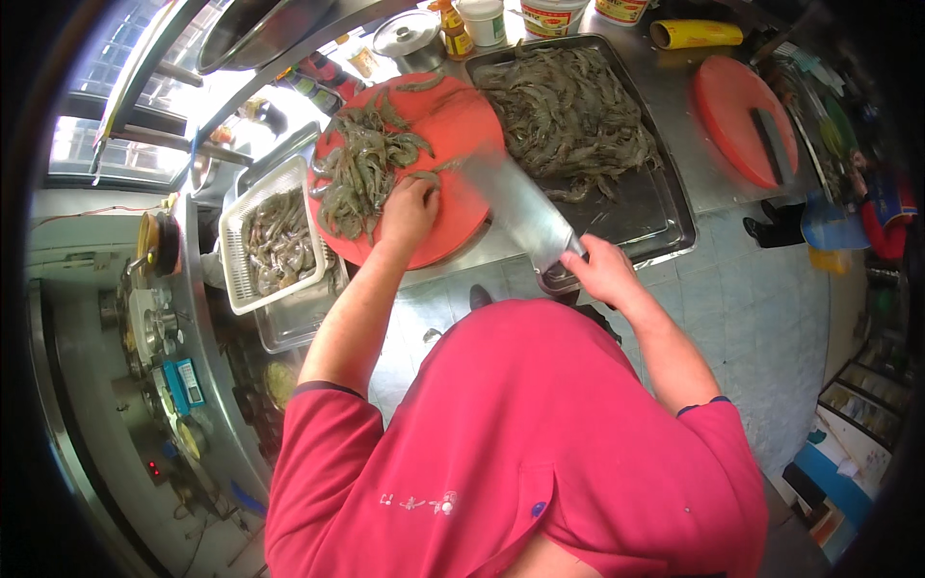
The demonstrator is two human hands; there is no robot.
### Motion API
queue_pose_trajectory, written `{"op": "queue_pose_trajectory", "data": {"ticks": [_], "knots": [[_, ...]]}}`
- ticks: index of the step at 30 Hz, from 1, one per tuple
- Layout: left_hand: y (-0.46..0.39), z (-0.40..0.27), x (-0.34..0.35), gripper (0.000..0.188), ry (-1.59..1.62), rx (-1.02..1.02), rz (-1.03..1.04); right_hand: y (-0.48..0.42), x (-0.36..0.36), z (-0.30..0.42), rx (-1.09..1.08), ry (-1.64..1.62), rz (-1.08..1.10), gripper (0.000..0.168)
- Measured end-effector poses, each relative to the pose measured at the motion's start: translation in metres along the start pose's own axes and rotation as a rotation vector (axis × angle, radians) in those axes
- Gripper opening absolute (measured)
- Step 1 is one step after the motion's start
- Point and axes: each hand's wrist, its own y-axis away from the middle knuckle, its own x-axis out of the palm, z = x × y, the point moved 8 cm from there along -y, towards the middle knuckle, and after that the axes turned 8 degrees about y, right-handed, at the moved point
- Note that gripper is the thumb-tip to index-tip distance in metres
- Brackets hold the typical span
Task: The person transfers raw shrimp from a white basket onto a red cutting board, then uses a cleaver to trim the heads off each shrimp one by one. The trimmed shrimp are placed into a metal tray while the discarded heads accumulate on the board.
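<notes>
On a round red cutting board (462, 209) lies a pile of raw shrimp (358, 170) at its left side. My left hand (412, 209) rests on the board at the pile's right edge, its fingers on a single shrimp (421, 175). My right hand (600, 269) grips the handle of a broad cleaver (524, 209), whose blurred blade reaches over the board's right part, its far end close to that shrimp. Right of the board, many shrimp (571, 108) fill the back of a metal tray (683, 217). A white plastic basket (231, 267) at the left holds more shrimp (278, 246).
Another red board (737, 115) with a dark-handled or dark-bladed tool (772, 147) lies at the right. A lidded pot (408, 40), a sauce bottle (455, 32) and tubs (483, 20) line the back. A clear tray (289, 329) sits under the basket. A person's legs (777, 224) show far right.
</notes>
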Motion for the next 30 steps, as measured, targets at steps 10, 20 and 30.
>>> {"op": "queue_pose_trajectory", "data": {"ticks": [10, 20, 30], "knots": [[-0.015, -0.038, 0.037, 0.017, 0.084, -0.121, -0.041, -0.009, 0.059, -0.013, 0.152, -0.521, 0.208, 0.044], [-0.012, -0.047, 0.039, 0.013, -0.171, 0.215, -0.129, 0.001, 0.050, -0.004, 0.163, -0.548, 0.265, 0.040], [0.000, -0.046, 0.038, 0.011, -0.100, 0.288, -0.246, -0.013, 0.060, -0.002, 0.129, -0.499, 0.354, 0.045]]}}
